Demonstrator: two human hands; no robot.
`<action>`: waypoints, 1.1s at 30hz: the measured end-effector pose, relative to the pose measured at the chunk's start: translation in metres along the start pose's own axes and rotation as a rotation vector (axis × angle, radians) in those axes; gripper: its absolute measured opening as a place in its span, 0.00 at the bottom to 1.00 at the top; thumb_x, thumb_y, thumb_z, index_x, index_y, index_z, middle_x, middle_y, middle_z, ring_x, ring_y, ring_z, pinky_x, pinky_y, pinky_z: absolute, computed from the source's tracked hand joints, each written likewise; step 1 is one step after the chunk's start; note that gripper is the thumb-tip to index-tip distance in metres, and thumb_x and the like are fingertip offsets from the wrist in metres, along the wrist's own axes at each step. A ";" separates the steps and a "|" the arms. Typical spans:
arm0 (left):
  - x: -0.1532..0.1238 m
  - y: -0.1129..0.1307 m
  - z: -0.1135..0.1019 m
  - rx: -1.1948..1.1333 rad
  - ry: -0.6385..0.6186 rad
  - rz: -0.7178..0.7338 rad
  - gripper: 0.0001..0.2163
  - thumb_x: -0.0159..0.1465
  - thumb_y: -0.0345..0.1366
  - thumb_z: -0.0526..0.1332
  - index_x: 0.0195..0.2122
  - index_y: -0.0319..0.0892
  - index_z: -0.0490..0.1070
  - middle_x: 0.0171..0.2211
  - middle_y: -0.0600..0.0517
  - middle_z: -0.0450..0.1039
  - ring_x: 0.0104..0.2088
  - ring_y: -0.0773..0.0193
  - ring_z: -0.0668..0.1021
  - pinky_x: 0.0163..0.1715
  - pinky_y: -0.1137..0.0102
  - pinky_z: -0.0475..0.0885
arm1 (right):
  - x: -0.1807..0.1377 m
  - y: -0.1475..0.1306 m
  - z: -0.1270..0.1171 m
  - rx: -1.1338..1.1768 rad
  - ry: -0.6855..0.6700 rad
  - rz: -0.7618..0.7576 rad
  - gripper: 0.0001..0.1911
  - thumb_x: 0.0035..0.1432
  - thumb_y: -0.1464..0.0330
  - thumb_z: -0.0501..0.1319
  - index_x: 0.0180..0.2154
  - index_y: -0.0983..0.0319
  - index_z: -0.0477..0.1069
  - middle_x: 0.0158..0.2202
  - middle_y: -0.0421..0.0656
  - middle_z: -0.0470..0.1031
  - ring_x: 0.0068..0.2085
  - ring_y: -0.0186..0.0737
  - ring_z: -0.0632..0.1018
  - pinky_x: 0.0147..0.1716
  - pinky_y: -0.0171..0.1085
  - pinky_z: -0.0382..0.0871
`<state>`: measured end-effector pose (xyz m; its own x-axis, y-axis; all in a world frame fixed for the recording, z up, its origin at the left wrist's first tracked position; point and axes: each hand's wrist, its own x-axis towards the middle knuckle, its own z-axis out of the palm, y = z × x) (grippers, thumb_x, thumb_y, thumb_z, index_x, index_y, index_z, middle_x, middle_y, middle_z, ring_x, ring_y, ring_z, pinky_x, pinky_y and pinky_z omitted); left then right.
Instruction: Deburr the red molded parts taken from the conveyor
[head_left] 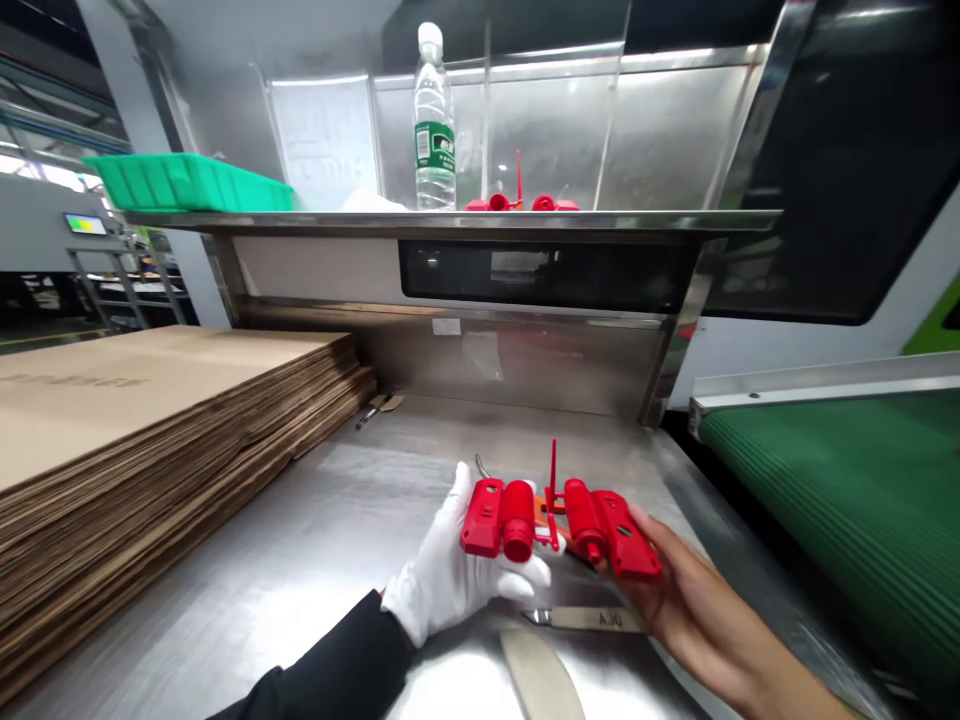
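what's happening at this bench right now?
A person holds a red plastic moulded part over the steel bench with both hands: the gloved left hand grips its left half, the bare right hand its right half. A metal blade tool lies beneath. Flat cardboard is stacked to the left, a green conveyor belt runs at right.

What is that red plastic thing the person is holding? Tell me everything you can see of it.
The red part looks like glossy moulded plastic: two boxy halves, each with a short round barrel, joined in the middle by a thin frame with an upright stem. It is held level above the steel table. The gloved left hand holds its left half; the bare right hand holds its right half.
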<state>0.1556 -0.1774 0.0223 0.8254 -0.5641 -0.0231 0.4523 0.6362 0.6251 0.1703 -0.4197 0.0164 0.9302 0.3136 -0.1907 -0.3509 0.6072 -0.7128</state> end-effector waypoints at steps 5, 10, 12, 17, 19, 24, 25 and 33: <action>-0.002 0.000 0.002 -0.011 -0.019 0.045 0.34 0.67 0.60 0.44 0.53 0.33 0.69 0.39 0.34 0.77 0.32 0.49 0.82 0.29 0.65 0.78 | -0.002 0.002 0.001 -0.027 -0.094 -0.002 0.08 0.63 0.67 0.66 0.44 0.62 0.77 0.40 0.42 0.82 0.37 0.34 0.81 0.38 0.31 0.79; -0.003 0.001 0.006 -0.026 -0.005 0.042 0.34 0.67 0.57 0.49 0.49 0.24 0.71 0.43 0.31 0.75 0.38 0.46 0.81 0.37 0.62 0.78 | -0.001 -0.001 -0.003 -0.016 -0.097 -0.015 0.05 0.63 0.67 0.66 0.41 0.61 0.77 0.38 0.40 0.82 0.37 0.32 0.81 0.39 0.30 0.77; -0.002 -0.001 0.005 0.042 0.074 0.119 0.24 0.68 0.47 0.56 0.51 0.25 0.70 0.44 0.32 0.76 0.41 0.44 0.81 0.42 0.59 0.78 | -0.001 -0.006 -0.003 -0.038 -0.101 -0.044 0.07 0.63 0.67 0.66 0.43 0.61 0.77 0.39 0.40 0.82 0.39 0.33 0.81 0.41 0.29 0.77; 0.008 -0.005 -0.007 0.272 0.270 0.224 0.22 0.68 0.42 0.58 0.56 0.28 0.68 0.45 0.31 0.76 0.39 0.45 0.82 0.38 0.61 0.79 | -0.003 -0.013 0.001 -0.145 -0.186 -0.095 0.15 0.66 0.66 0.63 0.54 0.57 0.72 0.48 0.42 0.80 0.44 0.34 0.80 0.46 0.30 0.75; 0.009 -0.004 -0.010 0.262 0.320 0.223 0.30 0.68 0.52 0.55 0.56 0.25 0.67 0.47 0.28 0.75 0.38 0.46 0.82 0.37 0.60 0.79 | -0.003 -0.012 0.001 -0.159 -0.182 -0.085 0.18 0.66 0.65 0.63 0.56 0.58 0.70 0.48 0.43 0.80 0.45 0.36 0.80 0.46 0.31 0.75; 0.005 0.001 -0.002 0.244 0.210 0.247 0.30 0.69 0.51 0.54 0.59 0.28 0.65 0.49 0.31 0.74 0.42 0.47 0.81 0.47 0.56 0.77 | -0.004 -0.009 -0.001 -0.150 -0.089 -0.069 0.15 0.63 0.66 0.66 0.52 0.56 0.73 0.47 0.40 0.80 0.44 0.32 0.80 0.42 0.26 0.75; 0.004 0.001 -0.001 0.264 0.200 0.265 0.26 0.69 0.46 0.57 0.60 0.29 0.65 0.51 0.32 0.74 0.44 0.48 0.81 0.48 0.57 0.76 | -0.004 -0.009 -0.001 -0.156 -0.099 -0.068 0.16 0.63 0.66 0.66 0.53 0.55 0.72 0.48 0.40 0.80 0.45 0.33 0.80 0.43 0.28 0.75; 0.008 0.001 -0.012 0.172 0.170 0.261 0.37 0.67 0.59 0.47 0.62 0.29 0.63 0.58 0.30 0.68 0.51 0.40 0.77 0.48 0.57 0.76 | -0.007 -0.010 0.004 -0.189 -0.167 -0.063 0.20 0.65 0.65 0.63 0.57 0.59 0.69 0.50 0.45 0.79 0.47 0.39 0.80 0.46 0.32 0.74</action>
<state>0.1664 -0.1751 0.0136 0.9566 -0.2895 0.0343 0.1671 0.6410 0.7491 0.1669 -0.4251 0.0272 0.9135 0.4050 -0.0391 -0.2518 0.4873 -0.8361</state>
